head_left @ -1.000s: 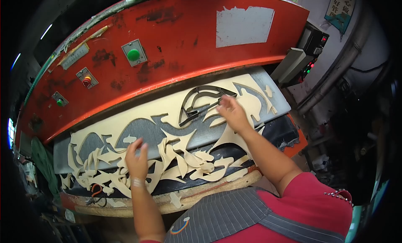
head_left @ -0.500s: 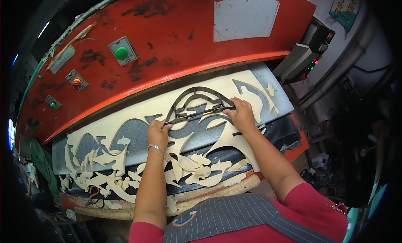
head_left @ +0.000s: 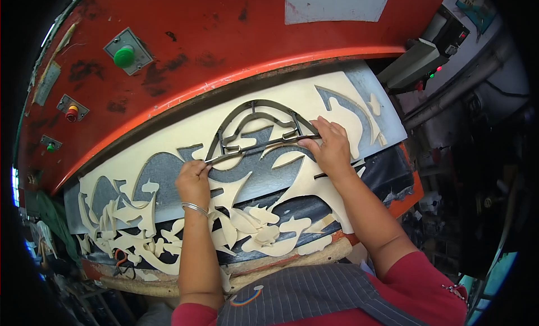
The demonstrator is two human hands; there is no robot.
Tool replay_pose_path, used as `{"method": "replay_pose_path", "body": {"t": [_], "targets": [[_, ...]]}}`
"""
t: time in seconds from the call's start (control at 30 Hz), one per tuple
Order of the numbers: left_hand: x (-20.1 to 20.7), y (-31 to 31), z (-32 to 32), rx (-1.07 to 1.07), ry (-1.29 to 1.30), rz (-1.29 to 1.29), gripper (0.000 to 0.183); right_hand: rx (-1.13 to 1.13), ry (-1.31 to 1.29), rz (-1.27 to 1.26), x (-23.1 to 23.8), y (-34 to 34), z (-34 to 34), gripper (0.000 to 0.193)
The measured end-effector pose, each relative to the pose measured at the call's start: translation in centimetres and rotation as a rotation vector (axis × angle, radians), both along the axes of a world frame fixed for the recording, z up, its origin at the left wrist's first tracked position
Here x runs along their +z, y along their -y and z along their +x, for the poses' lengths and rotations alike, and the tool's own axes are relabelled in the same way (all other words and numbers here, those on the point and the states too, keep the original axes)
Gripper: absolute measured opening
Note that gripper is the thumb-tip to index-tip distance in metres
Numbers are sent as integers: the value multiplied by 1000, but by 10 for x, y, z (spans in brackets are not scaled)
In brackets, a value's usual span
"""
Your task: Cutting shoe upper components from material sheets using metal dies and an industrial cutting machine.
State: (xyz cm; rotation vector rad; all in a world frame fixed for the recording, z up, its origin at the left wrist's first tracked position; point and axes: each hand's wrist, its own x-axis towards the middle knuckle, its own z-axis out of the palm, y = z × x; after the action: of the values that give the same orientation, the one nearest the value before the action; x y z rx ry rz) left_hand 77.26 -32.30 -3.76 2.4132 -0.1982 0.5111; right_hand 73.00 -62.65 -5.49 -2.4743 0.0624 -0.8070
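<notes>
A dark metal cutting die (head_left: pixel 254 106), arched with an inner curved blade, lies on or just over a cream foam sheet (head_left: pixel 168 136). My left hand (head_left: pixel 192 179) pinches the die's left corner. At its right corner, my right hand (head_left: pixel 331 146) grips with the thumb on the near bar and fingers over the far side. Curved openings in the sheet show the grey cutting board (head_left: pixel 230 171) beneath. Nearer to me, a heap of cream foam offcuts (head_left: pixel 264 225) spreads over the black front edge of the bed.
Behind the sheet rises a red press beam (head_left: pixel 213 34) with a green push button (head_left: pixel 124 57) and a red knob (head_left: pixel 72 113). A control box (head_left: pixel 415 65) with small lights stands at the right. Orange-handled pliers (head_left: pixel 120 257) lie at the front left.
My view has shifted, so the press and sheet sit differently in the picture. Both hands keep hold of the die, which stays near the same part of the sheet.
</notes>
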Motion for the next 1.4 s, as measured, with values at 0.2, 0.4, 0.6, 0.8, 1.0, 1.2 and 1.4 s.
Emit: {"method": "replay_pose_path", "body": {"t": [0.2,0.4,0.6,0.8,1.0,1.2,1.4], "targets": [[-2,3,2,9,20,-28,8,15,21,13,-1,5,6,48],[-2,2,3,0,54,-15,8,-12,11,9,-4,0,4,50],[-9,-1,4,-16,54,-38,8,-8,2,-1,-9,0,1,51],[-6,-3,2,6,12,-28,7,-63,-64,20,-7,-7,-1,53],[-12,-12,6,-31,18,-95,7,-87,-82,23,-4,-11,-1,51],[4,-45,-13,-69,-90,-107,12,-9,-239,131,13,-27,-15,57],[71,-176,-17,173,180,-495,27,112,-68,353,53,-99,-57,67]]}}
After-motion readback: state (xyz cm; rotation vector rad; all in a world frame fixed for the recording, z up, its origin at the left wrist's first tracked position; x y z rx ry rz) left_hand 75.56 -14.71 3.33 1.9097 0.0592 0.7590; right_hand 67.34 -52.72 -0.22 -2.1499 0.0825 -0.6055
